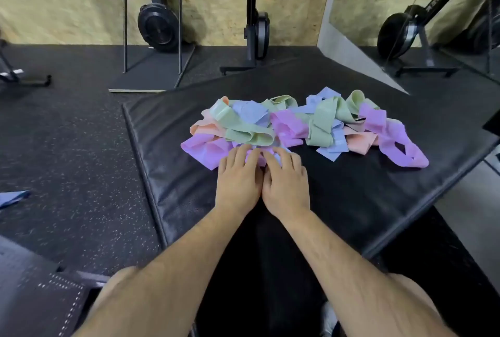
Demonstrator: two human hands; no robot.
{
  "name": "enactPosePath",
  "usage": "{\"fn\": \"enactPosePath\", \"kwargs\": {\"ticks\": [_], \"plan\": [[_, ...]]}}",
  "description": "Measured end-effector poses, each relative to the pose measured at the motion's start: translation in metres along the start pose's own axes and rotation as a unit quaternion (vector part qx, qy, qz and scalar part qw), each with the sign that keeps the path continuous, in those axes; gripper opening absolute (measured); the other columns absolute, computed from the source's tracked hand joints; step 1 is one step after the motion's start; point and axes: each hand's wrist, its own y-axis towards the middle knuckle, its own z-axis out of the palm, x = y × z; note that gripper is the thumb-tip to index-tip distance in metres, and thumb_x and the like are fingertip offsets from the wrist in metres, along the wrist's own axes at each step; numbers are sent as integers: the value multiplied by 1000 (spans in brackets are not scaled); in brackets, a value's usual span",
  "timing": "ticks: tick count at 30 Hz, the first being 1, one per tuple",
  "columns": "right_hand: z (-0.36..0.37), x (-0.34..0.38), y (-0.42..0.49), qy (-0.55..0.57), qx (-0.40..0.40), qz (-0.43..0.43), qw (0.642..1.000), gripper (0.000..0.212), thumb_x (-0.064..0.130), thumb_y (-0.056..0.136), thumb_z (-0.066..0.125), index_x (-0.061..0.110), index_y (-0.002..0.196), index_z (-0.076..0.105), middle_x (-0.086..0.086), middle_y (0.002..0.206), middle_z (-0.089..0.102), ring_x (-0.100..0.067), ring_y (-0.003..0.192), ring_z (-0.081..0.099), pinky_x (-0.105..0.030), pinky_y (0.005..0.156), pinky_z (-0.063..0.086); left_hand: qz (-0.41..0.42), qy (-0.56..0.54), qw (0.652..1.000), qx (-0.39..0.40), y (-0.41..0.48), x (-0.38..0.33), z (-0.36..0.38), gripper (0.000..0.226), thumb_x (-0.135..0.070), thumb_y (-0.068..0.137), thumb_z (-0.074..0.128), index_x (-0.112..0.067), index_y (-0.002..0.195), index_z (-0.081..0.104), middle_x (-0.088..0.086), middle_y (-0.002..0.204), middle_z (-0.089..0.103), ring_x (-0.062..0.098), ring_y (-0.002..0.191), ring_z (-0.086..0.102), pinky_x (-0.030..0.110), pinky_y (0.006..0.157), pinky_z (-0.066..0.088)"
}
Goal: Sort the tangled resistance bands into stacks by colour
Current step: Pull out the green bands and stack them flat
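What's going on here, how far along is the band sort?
A person has the left hand and right hand side by side on the near edge of the tangled pile of resistance bands on the black mat. The fingers lie on the bands, but whether they grip any can't be told. Purple, green, blue and peach are mixed in one heap, with no colour stacks yet. One blue band lies apart on the floor, far left.
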Motion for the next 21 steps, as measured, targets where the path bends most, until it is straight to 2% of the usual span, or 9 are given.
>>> {"fn": "enactPosePath", "kwargs": {"ticks": [4,7,9,11,14,18,21], "plan": [[12,2,33,2,1,13,1000,45,28,94,35,24,131,60,-6,145,53,-30,132,49,-44,97,46,-20,22,999,-23,25,15,14,33,-26,93,45,-18,121,61,3,132,57,25,127,48,37,104,37],[25,-2,43,-6,43,37,998,41,27,99,42,25,138,55,-7,155,44,-28,146,34,-46,114,33,-7,29,999,-12,39,20,23,30,-27,94,45,-20,118,61,-3,125,59,23,125,48,35,106,34],[31,-8,47,-10,74,62,995,42,30,103,42,24,143,51,-3,160,39,-25,151,24,-44,120,23,1,36,999,-18,44,23,29,24,-23,93,51,-19,114,64,-5,119,61,22,122,48,33,106,31],[32,-8,49,-5,92,78,993,44,33,105,38,22,146,48,2,159,39,-23,152,20,-43,121,20,1,47,999,-19,47,25,31,20,-19,93,54,-18,109,66,-3,115,63,23,122,48,34,107,30],[31,-7,48,4,79,72,994,45,33,105,38,20,146,49,5,157,43,-21,150,25,-41,119,22,11,52,998,-30,45,27,34,18,-19,93,55,-16,106,68,-2,112,65,25,119,51,35,107,31],[27,-6,47,17,48,44,998,44,28,104,41,19,145,52,5,154,47,-20,144,34,-39,118,26,40,36,998,-33,44,24,29,34,-22,93,49,-15,123,64,-4,126,63,18,124,50,33,109,25],[18,-4,40,57,19,18,998,47,23,101,41,16,145,53,4,153,49,-19,140,38,-36,116,27,56,13,998,-28,39,19,22,39,-18,93,55,-17,131,61,-6,135,59,14,128,50,31,107,30]]}}
